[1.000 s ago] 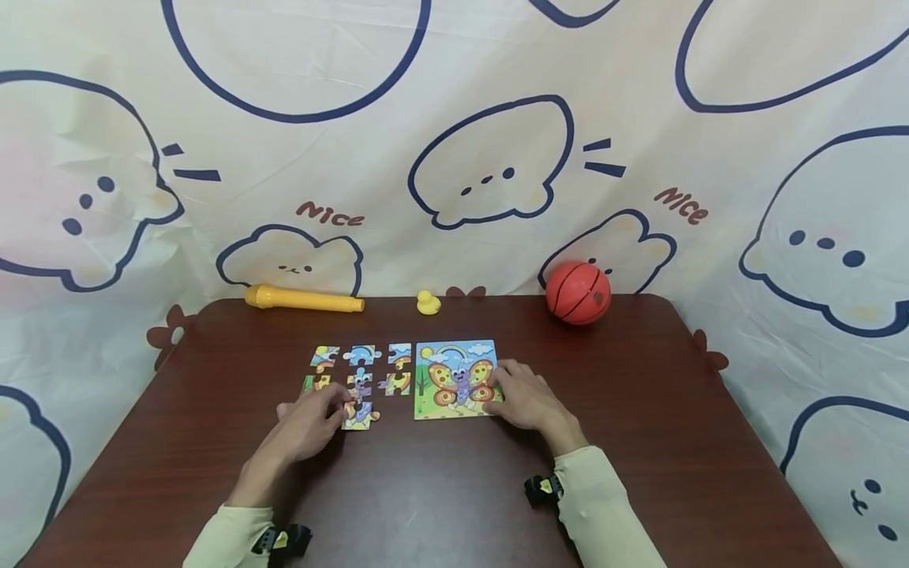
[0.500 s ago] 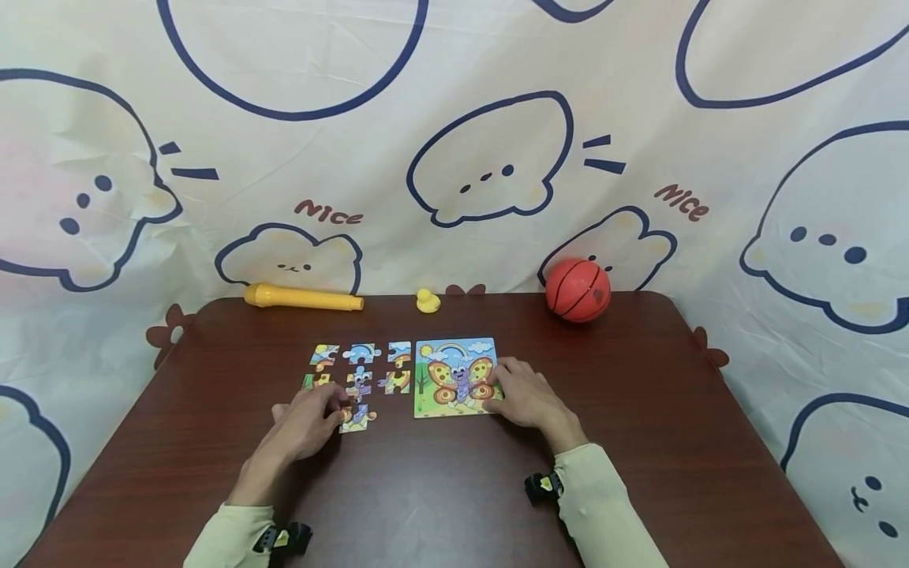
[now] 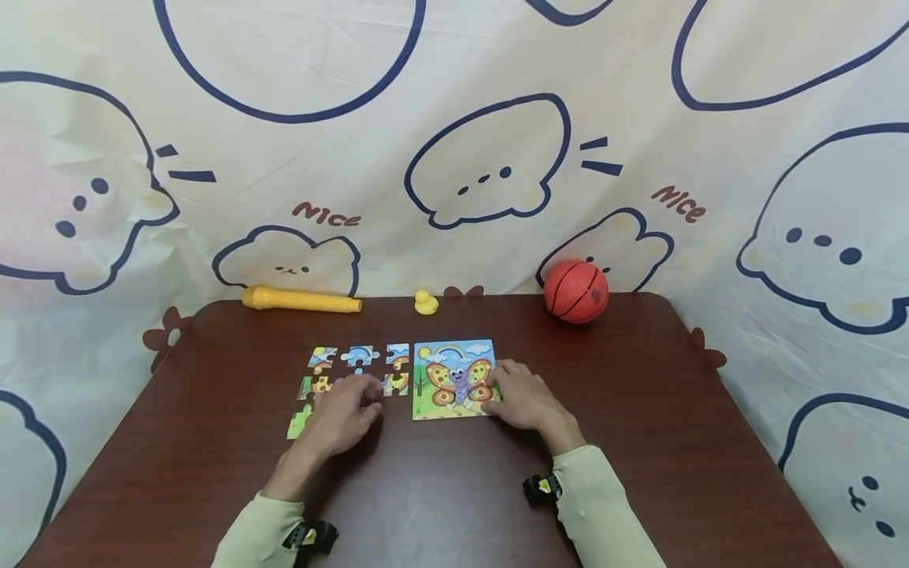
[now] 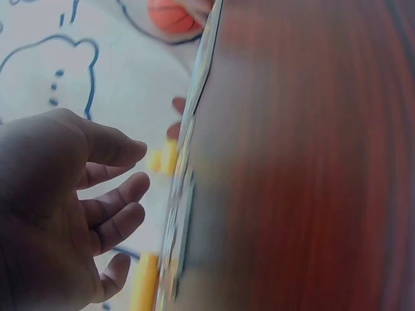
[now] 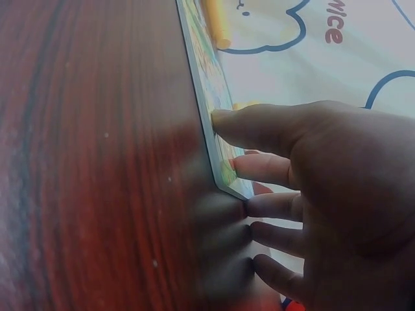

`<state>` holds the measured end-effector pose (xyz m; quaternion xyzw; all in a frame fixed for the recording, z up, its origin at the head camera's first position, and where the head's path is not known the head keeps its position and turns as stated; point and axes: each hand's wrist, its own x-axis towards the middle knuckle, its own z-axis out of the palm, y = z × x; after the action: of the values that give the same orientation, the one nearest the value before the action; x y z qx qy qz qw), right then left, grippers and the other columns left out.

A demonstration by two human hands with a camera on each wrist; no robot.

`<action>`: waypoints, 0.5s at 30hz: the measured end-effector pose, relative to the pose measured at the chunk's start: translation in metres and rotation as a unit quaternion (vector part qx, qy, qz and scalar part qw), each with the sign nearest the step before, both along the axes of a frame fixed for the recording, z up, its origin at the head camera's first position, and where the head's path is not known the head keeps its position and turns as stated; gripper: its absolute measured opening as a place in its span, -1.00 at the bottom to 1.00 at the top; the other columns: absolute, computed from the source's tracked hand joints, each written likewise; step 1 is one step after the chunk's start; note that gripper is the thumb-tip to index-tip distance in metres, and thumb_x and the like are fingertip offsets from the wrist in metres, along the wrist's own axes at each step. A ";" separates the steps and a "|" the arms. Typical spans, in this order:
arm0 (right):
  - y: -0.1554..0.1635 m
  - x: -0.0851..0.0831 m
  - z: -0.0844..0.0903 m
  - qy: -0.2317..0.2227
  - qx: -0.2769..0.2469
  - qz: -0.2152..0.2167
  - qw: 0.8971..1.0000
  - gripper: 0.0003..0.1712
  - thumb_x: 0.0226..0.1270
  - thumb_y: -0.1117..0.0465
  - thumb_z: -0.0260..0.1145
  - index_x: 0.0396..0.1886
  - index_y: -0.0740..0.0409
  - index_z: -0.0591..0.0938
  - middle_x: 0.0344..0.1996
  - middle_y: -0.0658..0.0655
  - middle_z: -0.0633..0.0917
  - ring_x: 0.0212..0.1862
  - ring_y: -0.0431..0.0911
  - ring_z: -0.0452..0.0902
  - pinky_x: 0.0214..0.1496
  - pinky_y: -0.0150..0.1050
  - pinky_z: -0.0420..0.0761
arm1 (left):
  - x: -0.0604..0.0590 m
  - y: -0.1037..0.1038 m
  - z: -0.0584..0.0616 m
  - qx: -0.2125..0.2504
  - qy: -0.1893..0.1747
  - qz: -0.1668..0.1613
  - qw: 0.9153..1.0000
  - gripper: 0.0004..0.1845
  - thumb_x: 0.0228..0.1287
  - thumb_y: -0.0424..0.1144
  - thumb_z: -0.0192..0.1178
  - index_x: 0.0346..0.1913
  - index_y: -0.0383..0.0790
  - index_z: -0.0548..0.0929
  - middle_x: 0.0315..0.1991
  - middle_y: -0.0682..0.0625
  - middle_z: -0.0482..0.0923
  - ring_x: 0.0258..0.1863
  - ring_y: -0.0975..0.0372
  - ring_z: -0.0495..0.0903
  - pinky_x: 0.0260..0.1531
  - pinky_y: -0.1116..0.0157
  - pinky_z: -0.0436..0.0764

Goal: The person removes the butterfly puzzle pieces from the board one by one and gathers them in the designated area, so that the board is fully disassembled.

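Above the lower middle of the loose jigsaw pieces hovers my left hand (image 3: 344, 418). Its fingers are relaxed and apart, and the left wrist view shows nothing between thumb and fingers. The hand and forearm hide some pieces. A green piece (image 3: 299, 422) lies at the lower left, a rainbow piece (image 3: 360, 356) at the top middle, and a yellow piece (image 3: 395, 384) just left of the butterfly picture board (image 3: 453, 380). My right hand (image 5: 363, 181) rests at the board's right edge. In the right wrist view its thumb and index finger touch the board's face.
Along the table's back edge stand a yellow toy microphone (image 3: 301, 299), a yellow rubber duck (image 3: 426, 303) and a small red basketball (image 3: 576, 291). Behind the brown table (image 3: 454, 505) hangs a cloth printed with cartoon figures.
My left hand has moved right, off the lower left piece, which now shows. It now covers the bottom middle piece, which had shifted slightly left and nearer. My right hand stays put.
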<state>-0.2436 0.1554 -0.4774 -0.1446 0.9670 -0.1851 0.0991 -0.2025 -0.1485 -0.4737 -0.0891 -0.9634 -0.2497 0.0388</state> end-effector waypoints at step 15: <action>0.002 0.002 0.004 -0.002 -0.002 0.001 1.000 -0.45 0.18 -0.11 0.40 0.09 0.02 0.53 0.29 0.10 0.42 0.27 0.01 0.31 0.33 0.09 0.33 | -0.012 0.073 0.002 0.004 0.002 -0.070 0.998 -0.80 0.21 -0.17 0.27 -0.10 -0.02 0.62 -0.18 0.08 0.59 -0.06 0.13 0.51 -0.05 0.01 0.37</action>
<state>-0.2419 0.1571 -0.4739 -0.1450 0.9664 -0.1870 0.1006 -0.2142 -0.0756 -0.4721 -0.1566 -0.9537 -0.2557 0.0238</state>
